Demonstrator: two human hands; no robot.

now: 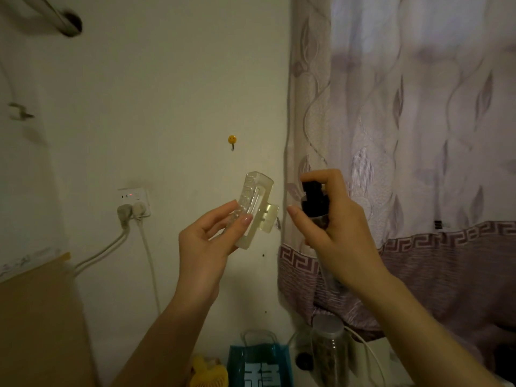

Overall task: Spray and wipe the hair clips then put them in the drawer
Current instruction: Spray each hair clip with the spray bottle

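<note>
Holding 1 clear hair clip (255, 209) upright in front of the wall, the left hand (208, 241) pinches its lower end. The right hand (339, 233) grips a spray bottle (314, 203) just beside it, forefinger on the pump. Mist could overshoot onto the wall socket (134, 202); a wet clip may slip.

A translucent, pale claw hair clip (255, 209) stood nearly upright in midair, tilted slightly right, pinched at its lower half. Just beside it, a black-topped spray bottle (315, 203) faced it.
</note>
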